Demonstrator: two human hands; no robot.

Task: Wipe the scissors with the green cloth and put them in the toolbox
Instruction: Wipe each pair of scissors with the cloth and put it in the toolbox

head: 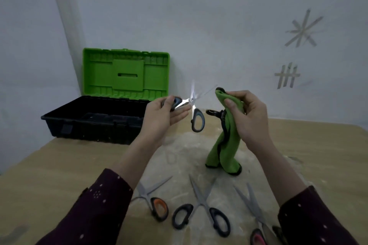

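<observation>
My left hand (pixel 165 114) grips one handle of a pair of grey-handled scissors (pixel 194 112), held up above the table with the blades spread and blurred. The other handle hangs free below. My right hand (pixel 246 113) holds the green cloth (pixel 227 145) bunched between thumb and fingers, just right of the scissors and apart from them. The cloth hangs down to the table. The toolbox (pixel 87 123) stands open at the back left, with a black tray and a raised green lid (pixel 125 74).
Three more pairs of scissors lie on the dusty wooden table near me: orange-handled (pixel 154 203), black-handled (pixel 203 211) and pink-handled (pixel 256 226). A dark ring-shaped object (pixel 213 113) shows behind the cloth. A wall with tape marks stands close behind the table.
</observation>
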